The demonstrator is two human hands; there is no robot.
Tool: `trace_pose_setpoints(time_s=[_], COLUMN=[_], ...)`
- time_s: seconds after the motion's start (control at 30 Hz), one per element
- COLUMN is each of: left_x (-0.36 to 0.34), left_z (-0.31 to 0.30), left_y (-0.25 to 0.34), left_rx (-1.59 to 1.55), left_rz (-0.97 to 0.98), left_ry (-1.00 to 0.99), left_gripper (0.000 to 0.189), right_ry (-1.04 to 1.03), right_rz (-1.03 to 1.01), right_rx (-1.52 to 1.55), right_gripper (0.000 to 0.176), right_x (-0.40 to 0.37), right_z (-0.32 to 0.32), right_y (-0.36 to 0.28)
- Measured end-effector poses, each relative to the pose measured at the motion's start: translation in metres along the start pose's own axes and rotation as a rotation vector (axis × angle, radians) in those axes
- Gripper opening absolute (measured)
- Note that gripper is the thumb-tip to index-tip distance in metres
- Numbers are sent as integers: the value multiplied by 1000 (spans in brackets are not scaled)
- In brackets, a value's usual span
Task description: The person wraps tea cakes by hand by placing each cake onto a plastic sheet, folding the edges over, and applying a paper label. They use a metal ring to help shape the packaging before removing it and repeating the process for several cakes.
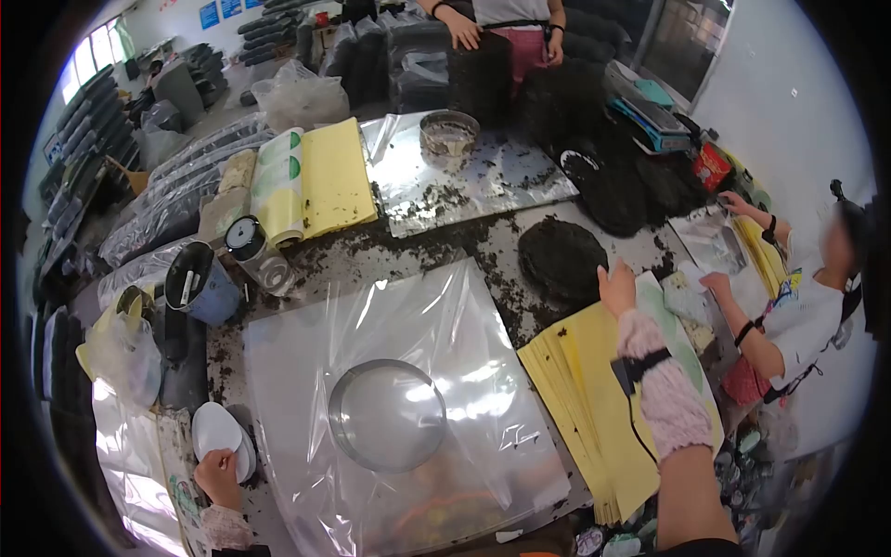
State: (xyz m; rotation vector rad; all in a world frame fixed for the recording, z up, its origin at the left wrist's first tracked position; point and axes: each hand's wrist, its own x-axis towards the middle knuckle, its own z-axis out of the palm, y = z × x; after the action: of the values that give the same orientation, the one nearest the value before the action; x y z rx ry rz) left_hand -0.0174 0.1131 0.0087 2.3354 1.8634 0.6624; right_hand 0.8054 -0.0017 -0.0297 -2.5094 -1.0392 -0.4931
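Note:
My left hand (218, 475) is at the lower left, its fingers pinched on the edge of a white disc (216, 429) that lies over another white disc. On the right, my right hand (617, 288) reaches over the yellow sheets (603, 408), its fingertips at the edge of a round, dark, flat cake (561, 258); whether they grip it is unclear. Between my hands, a metal ring (387, 415) rests on clear plastic sheets (297, 371).
Across the table, a metal tray (483, 200) carries another ring (449, 135) and dark crumbs. A blue bucket (209, 292) and a glass jar (269, 269) stand at left. One co-worker (817, 297) is at right; another person (515, 28) stands at the far side.

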Motion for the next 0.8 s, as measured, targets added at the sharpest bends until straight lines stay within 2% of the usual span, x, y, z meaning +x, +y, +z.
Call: trace_pose_setpoints(time_s=[0.03, 0.13, 0.2, 0.23, 0.3, 0.33, 0.4, 0.43, 0.47, 0.5, 0.57, 0.67, 0.7, 0.73, 0.77, 0.8], left_x=[-1, 3, 2, 3, 2, 2, 11, 13, 12, 8, -3, -18, -13, -12, -15, -16], left_z=[-1, -11, -8, -6, -12, -16, -26, -26, -15, -8, 26, 48, 55, 62, 70, 77], left_y=[6, 13, 12, 11, 20, 26, 103, 135, 162, 190, 234, 237, 235, 231, 225, 219], left_rx=[-30, -86, -119, -124, -123, -189, -268, -199, -275, -317, -353, -468, -489, -507, -527, -548], left_rz=[-24, -73, -101, -56, 7, -170, 138, 343, 507, 607, 695, 557, 510, 460, 400, 338], left_ry=[2, -6, -20, -6, 8, -58, 141, 153, 161, 36, -182, -341, -329, -332, -335, -326], left_gripper=[10, 9, 10, 10, 11, 10, 12, 13, 13, 19, 17, 33, 37, 43, 48, 54], right_ry=[-143, -316, -168, -96, 60, 293, 250, 225, 150, 78, -25, -298, -421, -515, -523, -498], right_rz=[262, 354, 300, 268, 160, 40, 130, 170, 173, 174, 223, 246, 231, 284, 193, 91], right_rx=[-53, 15, -17, -39, 152, 396, 687, 788, 921, 1051, 1186, 1346, 1463, 1449, 1476, 1320], right_gripper=[57, 67, 67, 67, 67, 66, 64, 63, 63, 63, 61, 62, 61, 60, 57, 58], right_x=[22, 27, 16, 12, 9, 14, 10, 4, -5, -16, -48, -111, -130, -148, -169, -186], right_z=[17, 24, 30, 30, 17, 29, -13, -28, -37, -42, -38, -80, -80, -102, -88, -93], right_y=[-2, -38, -50, -52, -50, -40, -62, -73, -84, -96, -126, -199, -212, -236, -248, -262])
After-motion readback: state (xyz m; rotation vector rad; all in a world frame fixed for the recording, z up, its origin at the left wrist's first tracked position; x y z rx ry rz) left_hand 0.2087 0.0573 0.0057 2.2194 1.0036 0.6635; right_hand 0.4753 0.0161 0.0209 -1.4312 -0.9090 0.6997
